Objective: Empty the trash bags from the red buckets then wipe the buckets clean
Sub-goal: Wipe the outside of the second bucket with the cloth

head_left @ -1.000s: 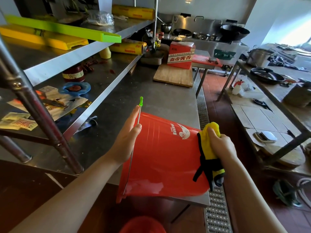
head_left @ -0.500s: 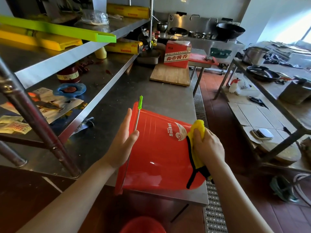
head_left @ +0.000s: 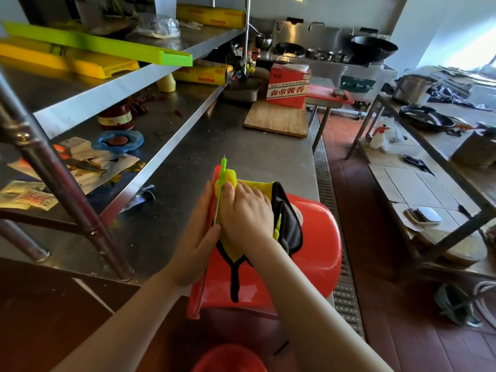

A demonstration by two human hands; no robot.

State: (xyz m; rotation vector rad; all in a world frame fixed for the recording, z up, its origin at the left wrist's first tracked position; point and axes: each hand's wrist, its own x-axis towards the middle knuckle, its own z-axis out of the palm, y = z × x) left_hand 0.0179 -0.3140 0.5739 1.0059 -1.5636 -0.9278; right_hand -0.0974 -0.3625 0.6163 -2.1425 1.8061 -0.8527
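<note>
A red bucket (head_left: pixel 316 253) lies on its side at the front edge of the steel counter (head_left: pixel 257 162). Its wire handle with a green grip (head_left: pixel 223 167) stands up along the rim. My left hand (head_left: pixel 197 237) holds the bucket's rim at its left side, fingers straight against it. My right hand (head_left: pixel 247 210) presses a yellow cloth with black trim (head_left: pixel 284 218) onto the bucket's upper wall near the rim. A second red bucket (head_left: pixel 228 358) shows partly at the bottom edge of the view, below the counter.
Steel shelves (head_left: pixel 150 76) with cutting boards, wrap rolls and jars stand on the left. A wooden board (head_left: pixel 276 120) and a red carton (head_left: pixel 288 87) sit farther back on the counter. A floor drain grate runs on the right, beside a second table (head_left: pixel 440 157).
My right hand has slid the cloth from the bucket's base end across its side up to the rim, next to my left hand. The bucket stays on its side.
</note>
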